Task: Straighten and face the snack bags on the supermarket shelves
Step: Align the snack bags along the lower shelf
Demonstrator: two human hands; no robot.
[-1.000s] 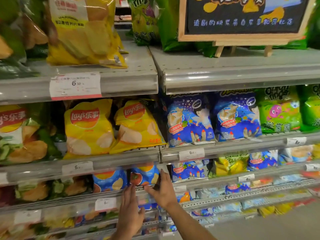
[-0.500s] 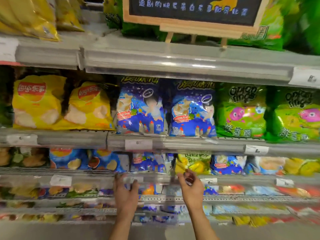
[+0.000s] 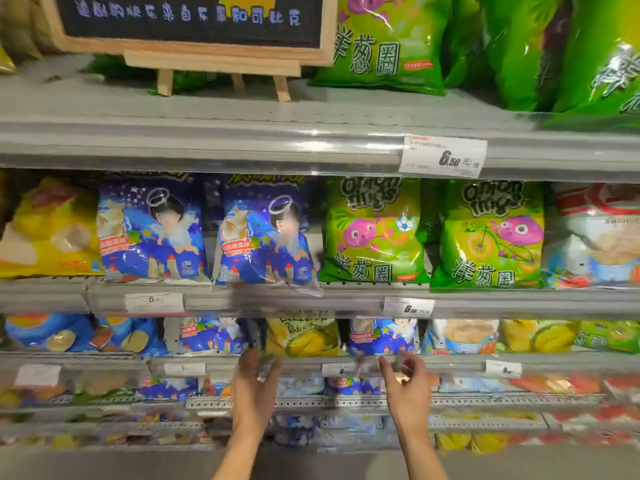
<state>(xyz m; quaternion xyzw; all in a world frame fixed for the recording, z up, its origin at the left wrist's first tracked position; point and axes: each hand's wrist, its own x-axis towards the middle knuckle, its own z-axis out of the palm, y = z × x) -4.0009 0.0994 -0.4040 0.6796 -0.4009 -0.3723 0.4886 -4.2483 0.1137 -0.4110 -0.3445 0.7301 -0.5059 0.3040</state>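
Note:
My left hand (image 3: pixel 255 381) reaches up to the front rail of the third shelf (image 3: pixel 450 362). Its fingertips meet the lower left corner of a yellow potato chip bag (image 3: pixel 301 336), beside a blue angel-print bag (image 3: pixel 211 336). Blur hides whether it grips that corner. My right hand (image 3: pixel 406 384) is just under another blue angel-print bag (image 3: pixel 381 336), thumb spread from loosely curled fingers, with nothing visibly held. One shelf up stand two larger blue angel-print bags (image 3: pixel 152 230) (image 3: pixel 265 237) and two green onion ring bags (image 3: pixel 372 233) (image 3: pixel 490 237), all facing front.
A wooden-framed chalkboard sign (image 3: pixel 194 29) stands on the top shelf beside large green bags (image 3: pixel 388 43). A yellow chip bag (image 3: pixel 45 230) sits at far left, a white bag (image 3: pixel 595 237) at far right. Price tags (image 3: pixel 443 155) line the rails. Lower shelves hold more blurred bags.
The view has swung right and closer to the shelves. Both hands have moved right along the third shelf, from the blue chip bags to the yellow bag and the blue angel-print bag.

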